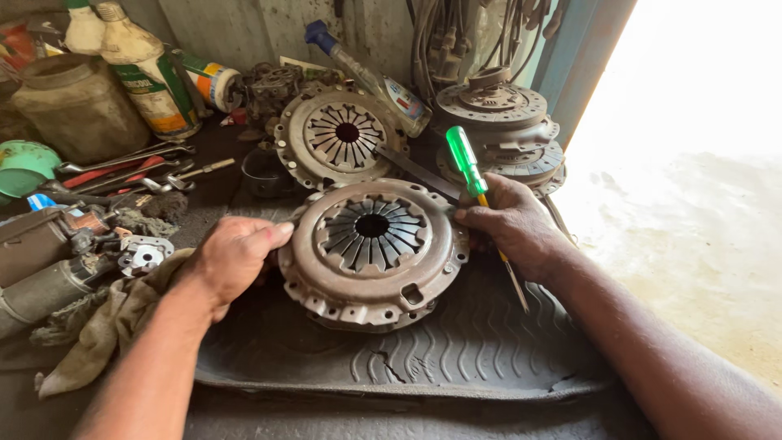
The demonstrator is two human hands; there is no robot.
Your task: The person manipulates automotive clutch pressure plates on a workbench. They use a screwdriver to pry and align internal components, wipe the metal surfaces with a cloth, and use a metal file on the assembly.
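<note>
**Both hands on a rusty clutch cover, mid-bench**

Lay flat on a ribbed black rubber mat [423,350], near centre: a round, rust-brown clutch cover [372,248] with spring fingers fanned around a dark middle hole. Gripped at its left rim by the left hand [232,257], fingers curled together and thumb laid over the edge. Touched at its right rim by the right hand [509,224], fingers closed around a screwdriver [476,183] with a clear green handle pointing far and a thin shaft slanting near-right across the mat.

Leaned just beyond, against the wall: a second clutch cover [340,138], paler. Stacked at far right: several grey clutch discs [498,126].

Stood at far left: a tall grimy plastic bottle [147,69] with a green-and-yellow label, a cloudy round jar [77,106] beside it, and a small can [213,81] on its side, banded orange and green. Propped at far centre: a clear bottle [371,77] with a blue cap and a pale label.

Scattered left: wrenches [122,167]. Bunched under the left wrist: a dirty rag [102,326].
</note>
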